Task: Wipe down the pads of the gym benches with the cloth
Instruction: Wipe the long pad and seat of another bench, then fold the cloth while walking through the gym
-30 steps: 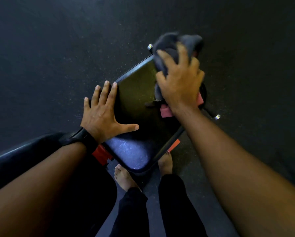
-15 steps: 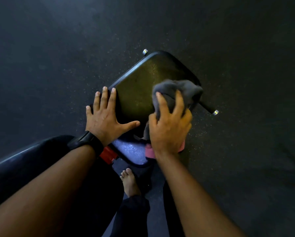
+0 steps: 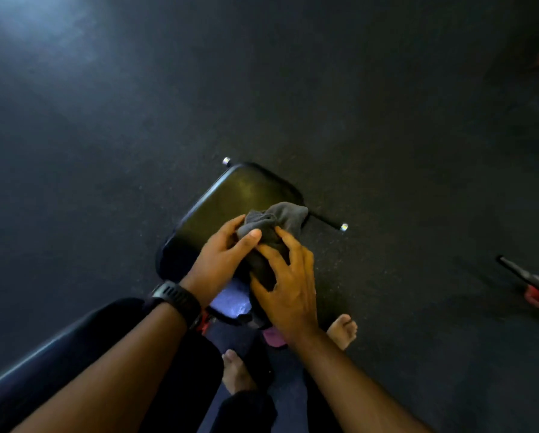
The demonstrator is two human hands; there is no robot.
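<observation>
Gathering the grey cloth (image 3: 280, 218) between both hands, you are holding it over the right side of the bench's seat pad (image 3: 230, 195). Its loose end is lying across the pad's right edge, though I cannot tell whether it is touching the surface. I judge that you are bunching or refolding it to bring up a fresh face for the next pass, which is why both hands are meeting on the fabric and neither is bracing the pad.

Your left hand (image 3: 221, 254) is reaching in from the left, wrist bent inward, thumb and fingers pinching a fold near the cloth's middle; a dark watch (image 3: 176, 296) is sitting on that wrist. Your right hand (image 3: 285, 285) is coming in from below, fingers spread and curled over the darker lower bundle, gripping it. A second pad (image 3: 43, 354) is showing beneath your left forearm, and it looks as if it is waiting for its turn.
</observation>
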